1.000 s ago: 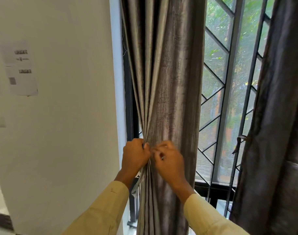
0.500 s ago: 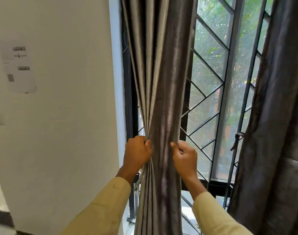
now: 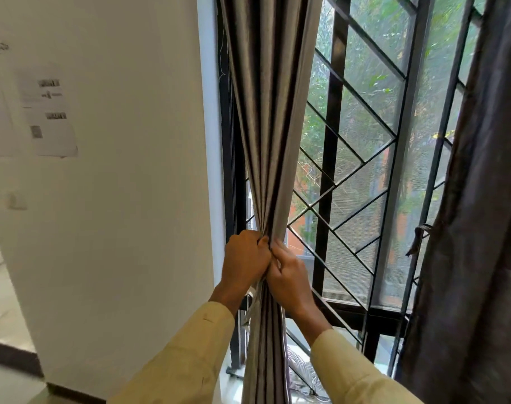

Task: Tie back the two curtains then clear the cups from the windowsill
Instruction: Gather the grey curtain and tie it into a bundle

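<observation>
Showing head view, only one given: left curtain [image 3: 270,126] runs vertically, 12 to 6 o'clock, bunched to a narrow waist at frame centre. Left hand [image 3: 244,262] is closed on the bundle from 9 o'clock; right hand [image 3: 289,275] is closed on it from 3 o'clock, knuckles touching. Tie-back band can't be made out. Both hands equally near. Right curtain [image 3: 475,228] hangs loose at 3 o'clock, well apart, w/ a loop [image 3: 420,237] on the window grille [image 3: 350,199] beside it. Cups, sill: not visible.
</observation>
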